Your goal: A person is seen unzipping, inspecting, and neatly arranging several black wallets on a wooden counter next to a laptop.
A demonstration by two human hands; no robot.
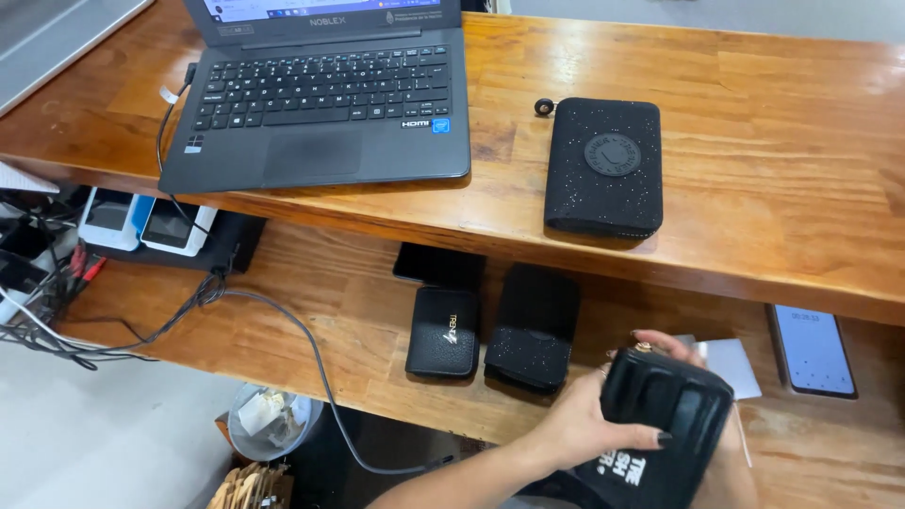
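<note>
My left hand (580,424) grips a black zip wallet (665,415) with white print at the bottom right, thumb across its front and fingers curled over its top edge. My right hand (735,471) is mostly hidden behind the wallet and holds it from below. Both hands hover over the lower wooden shelf (330,330). Just left of them lie a black glittery wallet (533,325) and a small black leather wallet (443,332).
An open laptop (320,104) and a larger black glittery wallet (603,170) sit on the upper wooden counter (773,141). A phone (815,351) and white paper (740,363) lie right of my hands. Card terminals (141,221), tangled cables (57,311) and a bin (269,419) are left.
</note>
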